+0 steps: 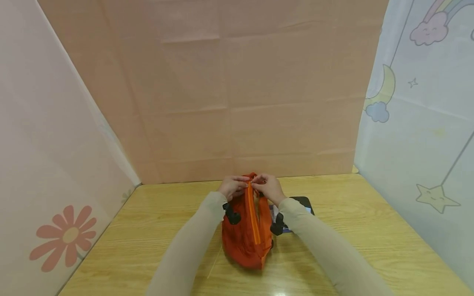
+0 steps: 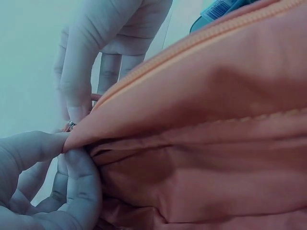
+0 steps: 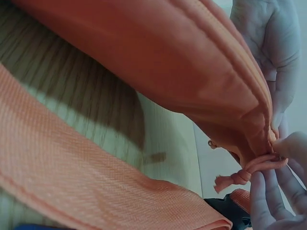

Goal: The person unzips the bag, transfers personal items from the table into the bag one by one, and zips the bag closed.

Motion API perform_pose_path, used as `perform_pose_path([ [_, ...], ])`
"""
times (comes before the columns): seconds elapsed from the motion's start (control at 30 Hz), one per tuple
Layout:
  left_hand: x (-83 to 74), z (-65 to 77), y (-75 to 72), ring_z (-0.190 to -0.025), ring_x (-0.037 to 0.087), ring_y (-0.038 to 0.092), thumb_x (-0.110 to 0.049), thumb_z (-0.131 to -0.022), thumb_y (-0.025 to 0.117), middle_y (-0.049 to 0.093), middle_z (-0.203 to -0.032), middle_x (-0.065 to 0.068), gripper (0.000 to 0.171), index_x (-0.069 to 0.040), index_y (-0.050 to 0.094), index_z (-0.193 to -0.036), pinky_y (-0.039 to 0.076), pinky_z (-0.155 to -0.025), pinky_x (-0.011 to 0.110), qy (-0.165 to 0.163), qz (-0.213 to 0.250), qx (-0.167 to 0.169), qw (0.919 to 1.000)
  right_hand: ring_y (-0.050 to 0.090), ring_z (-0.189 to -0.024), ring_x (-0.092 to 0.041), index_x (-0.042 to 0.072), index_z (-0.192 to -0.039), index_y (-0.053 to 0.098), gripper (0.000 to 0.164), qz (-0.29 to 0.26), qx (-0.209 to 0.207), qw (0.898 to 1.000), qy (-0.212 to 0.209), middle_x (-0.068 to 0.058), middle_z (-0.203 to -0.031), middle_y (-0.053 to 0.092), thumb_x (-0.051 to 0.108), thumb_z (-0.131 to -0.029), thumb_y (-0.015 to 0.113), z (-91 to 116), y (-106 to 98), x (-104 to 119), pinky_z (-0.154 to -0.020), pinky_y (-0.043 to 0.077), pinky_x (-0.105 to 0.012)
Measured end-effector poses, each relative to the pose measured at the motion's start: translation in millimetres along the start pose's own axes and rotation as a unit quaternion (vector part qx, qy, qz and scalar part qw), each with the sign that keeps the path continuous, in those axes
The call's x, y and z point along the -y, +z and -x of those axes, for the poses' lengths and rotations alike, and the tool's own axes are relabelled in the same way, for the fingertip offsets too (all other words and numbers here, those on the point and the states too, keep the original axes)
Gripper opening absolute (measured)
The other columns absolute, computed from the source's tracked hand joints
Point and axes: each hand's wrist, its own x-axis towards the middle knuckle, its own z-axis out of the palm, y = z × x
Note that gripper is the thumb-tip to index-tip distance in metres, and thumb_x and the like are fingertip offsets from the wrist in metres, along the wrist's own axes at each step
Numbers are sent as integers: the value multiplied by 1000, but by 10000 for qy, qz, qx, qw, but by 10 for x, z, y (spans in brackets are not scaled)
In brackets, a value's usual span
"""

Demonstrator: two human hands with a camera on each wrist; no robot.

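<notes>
An orange waist bag stands on the table, its long zipper uppermost and running away from me. My left hand pinches the fabric at the bag's far end between thumb and fingers. Right beside it, my right hand pinches the zipper pull at that same end. A knotted orange cord hangs from the pull between the right thumb and fingers in the right wrist view. In the left wrist view the metal slider shows just under the right fingertips. The bag's webbing strap lies alongside it.
A black buckle sits on the strap near the right hand. Partly behind my right forearm, a dark flat item lies on the wooden table. A tan sheet rises at the table's back edge, with printed sheets on both sides.
</notes>
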Motion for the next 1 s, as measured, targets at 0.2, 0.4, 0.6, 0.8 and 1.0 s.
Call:
perform_pose_path([
  [0.2,8,9,14,-84,13,67,0,-88,66,67,-118,12,28,-6,72,-115,57,-79,31,-26,-22,-109,9999,63,-91,-23,9,-92,73,9,30,71,10000,-33,-8,-97,70,16,-86,74,6,-4,-16,-69,52,-30],
  [0.4,25,-13,28,-84,13,67,0,-87,68,69,-115,10,27,-8,74,-112,57,-78,30,-85,19,-151,9998,63,-91,-23,8,-93,73,10,-176,153,9997,40,-8,-98,71,15,-86,74,17,-21,-23,-70,52,-31],
  [0.6,27,-13,39,-88,14,68,0,-87,68,68,-117,11,28,-8,73,-113,57,-83,34,-63,22,-139,9999,62,-87,-21,8,-94,73,11,-267,287,9992,106,-9,-99,71,16,-87,73,-10,-37,-52,-64,49,-29],
  [0.8,33,-19,40,-87,15,68,1,-88,66,68,-118,11,27,-7,73,-113,57,-83,34,-13,36,-120,9999,63,-87,-21,9,-93,74,10,-214,365,9991,96,-9,-99,72,17,-87,73,-23,-55,-67,-64,49,-28],
  [1.0,-122,212,55,-93,21,68,3,-90,62,66,-121,17,30,-1,68,-119,54,-90,39,22,96,-11,10000,63,-91,-23,8,-93,73,12,-99,584,9982,66,-9,-101,71,19,-87,72,-17,-74,-70,-69,51,-30],
])
